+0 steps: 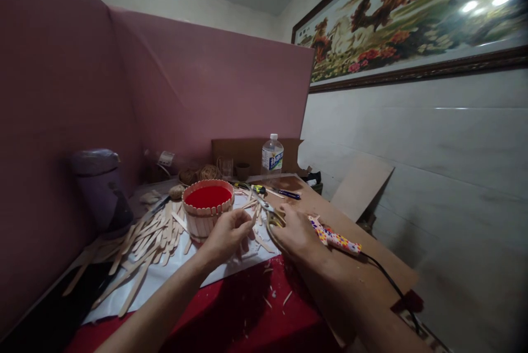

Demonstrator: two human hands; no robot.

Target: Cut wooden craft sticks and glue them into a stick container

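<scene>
My right hand [300, 227] is closed round the handles of a pair of scissors [267, 209], whose blades point up and to the left over the table. Just left of them, the thumb and fingers of my left hand [231, 229] are pinched together; whatever lies between them is too small to make out. Behind my left hand stands a round tub [202, 222] with a red inside, its outer wall lined with upright wooden craft sticks. A big heap of loose craft sticks [154, 237] lies left of the tub on a white sheet [171, 277].
A glue gun with a floral pattern [336, 240] and black cord lies right of my right hand on brown board [381, 270]. Behind are a plastic bottle [273, 156], a blue pen-like tool [289, 194] and twine balls [208, 172]. A purple container [101, 193] stands left.
</scene>
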